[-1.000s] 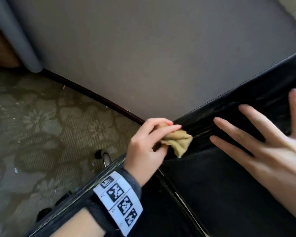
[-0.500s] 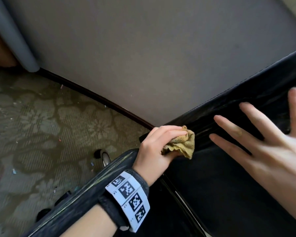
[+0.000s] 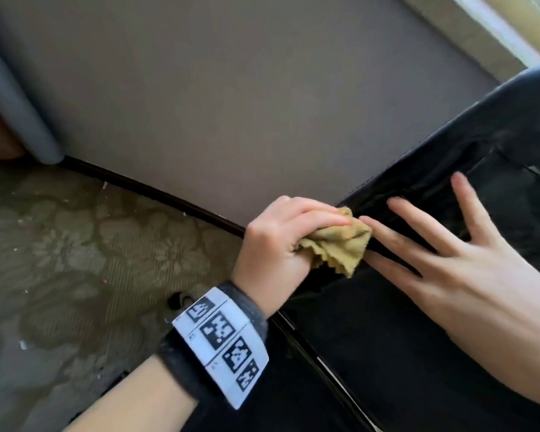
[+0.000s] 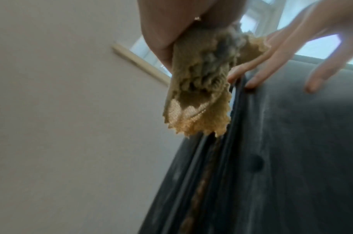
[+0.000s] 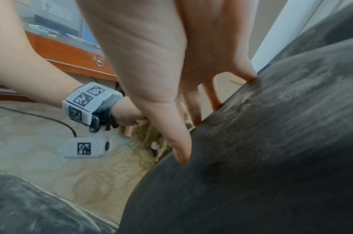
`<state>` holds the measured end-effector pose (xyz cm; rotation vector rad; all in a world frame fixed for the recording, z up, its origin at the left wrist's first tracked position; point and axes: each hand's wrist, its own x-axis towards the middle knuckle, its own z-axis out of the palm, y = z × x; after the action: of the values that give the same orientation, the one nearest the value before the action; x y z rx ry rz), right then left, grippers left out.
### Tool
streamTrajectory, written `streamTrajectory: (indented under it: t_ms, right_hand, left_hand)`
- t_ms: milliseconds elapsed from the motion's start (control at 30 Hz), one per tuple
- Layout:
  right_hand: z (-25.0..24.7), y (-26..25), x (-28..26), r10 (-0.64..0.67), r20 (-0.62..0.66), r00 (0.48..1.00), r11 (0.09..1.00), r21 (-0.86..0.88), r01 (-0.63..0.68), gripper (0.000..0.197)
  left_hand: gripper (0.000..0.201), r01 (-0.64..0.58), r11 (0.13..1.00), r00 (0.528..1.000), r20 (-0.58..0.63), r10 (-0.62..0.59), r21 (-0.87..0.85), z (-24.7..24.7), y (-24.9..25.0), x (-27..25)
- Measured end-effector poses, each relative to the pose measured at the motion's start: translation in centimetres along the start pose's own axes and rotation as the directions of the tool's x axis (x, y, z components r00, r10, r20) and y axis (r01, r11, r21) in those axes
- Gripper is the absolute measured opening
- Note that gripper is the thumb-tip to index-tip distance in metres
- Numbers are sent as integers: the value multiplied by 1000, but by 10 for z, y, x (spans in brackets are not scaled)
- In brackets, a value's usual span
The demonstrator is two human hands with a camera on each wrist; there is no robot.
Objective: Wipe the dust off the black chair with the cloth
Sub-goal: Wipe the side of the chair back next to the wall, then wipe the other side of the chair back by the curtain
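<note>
The black chair [image 3: 402,353] fills the lower right of the head view, its leather dusty in the right wrist view [image 5: 271,134]. My left hand [image 3: 281,241] grips a crumpled tan cloth [image 3: 340,247] against the chair's left edge seam; the cloth [image 4: 201,88] hangs from my fingers beside the black piping in the left wrist view. My right hand [image 3: 443,260] lies flat on the chair with fingers spread and straight, its fingertips [image 5: 181,156] pressing the leather just right of the cloth.
A grey wall [image 3: 231,104] with a dark baseboard stands just behind the chair edge. Patterned carpet [image 3: 60,260] with small bits of litter lies to the left. A wooden desk [image 5: 71,53] shows in the right wrist view.
My left hand has slid the cloth up and right along the chair's edge, closer to my right fingertips. The right hand has stayed flat on the chair.
</note>
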<state>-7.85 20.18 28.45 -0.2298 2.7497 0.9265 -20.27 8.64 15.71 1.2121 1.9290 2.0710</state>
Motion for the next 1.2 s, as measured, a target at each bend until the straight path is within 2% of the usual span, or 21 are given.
streamTrajectory:
  t_ms: [67, 200, 300, 333, 367, 400, 433, 500, 533, 600, 633, 667, 733, 767, 833, 900, 967, 1100, 1200]
  right_hand:
    - [-3, 4, -2, 34, -13, 999, 998, 44, -33, 56]
    - [-12, 14, -9, 110, 63, 992, 980, 158, -119, 25]
    - [-16, 17, -22, 125, 155, 980, 969, 194, -154, 38]
    - [-19, 15, -27, 127, 179, 976, 969, 190, -161, 37]
    - [-20, 13, -33, 130, 210, 969, 969, 178, -168, 33]
    - [-21, 12, -41, 133, 219, 967, 968, 179, -174, 28]
    - [-21, 12, -50, 136, 244, 960, 965, 186, -184, 29]
    - [-21, 10, -73, 185, 224, 957, 953, 198, -231, 41]
    - [-21, 7, -82, 221, 203, 954, 939, 219, -264, 48]
    - [-27, 2, -102, 281, 205, 938, 893, 302, -334, 69]
    - [-29, -2, -109, 319, 225, 921, 863, 332, -381, 70]
    - [-32, -5, -117, 371, 229, 900, 821, 373, -433, 60]
    - [-40, -11, -130, 430, 282, 858, 721, 465, -514, 22]
    - [-41, -14, -134, 447, 335, 829, 650, 515, -559, 34]
    - [-41, -20, -147, 488, 389, 781, 518, 591, -618, 40]
    - [-43, -22, -158, 526, 407, 747, 451, 611, -651, 54]
    - [-38, -22, -164, 596, 380, 708, 388, 635, -668, 50]
    - [-36, -20, -184, 643, 401, 653, 237, 706, -667, 54]
    - [-38, -26, -192, 722, 372, 584, 53, 811, -582, 52]
  left_hand:
    - [27, -37, 999, 998, 45, 37, 17, 17, 5, 7]
    - [18, -18, 998, 999, 40, 16, 58, 24, -16, -17]
    - [22, 37, 990, 978, 198, -63, 133, 11, -39, -43]
    - [21, 31, 981, 942, 322, -93, 193, 3, -47, -55]
    - [14, 28, 955, 858, 483, -174, 294, -3, -53, -70]
    - [6, 52, 910, 762, 573, -302, 411, -8, -57, -86]
    - [18, 78, 874, 695, 602, -392, 479, -12, -64, -102]
    - [34, 228, 888, 684, 583, -439, 400, -21, -60, -109]
    - [44, 253, 903, 734, 539, -413, 348, -24, -52, -98]
    - [59, 254, 935, 873, 358, -332, 248, -18, -20, -59]
    - [59, 280, 948, 888, 334, -316, 151, -12, 4, -39]
    - [57, 286, 957, 891, 351, -287, 56, -4, 29, -18]
    - [54, 275, 959, 879, 420, -225, -62, 14, 72, 10]
    - [52, 283, 956, 868, 445, -222, -75, 22, 87, 17]
    - [46, 343, 934, 841, 478, -255, -104, 39, 110, 26]
    - [41, 375, 920, 824, 496, -274, -114, 56, 128, 33]
    - [37, 387, 918, 822, 484, -301, -86, 67, 136, 38]
    - [27, 331, 944, 857, 416, -306, 12, 84, 153, 40]
    - [26, 313, 949, 812, 529, -248, -35, 104, 174, 36]
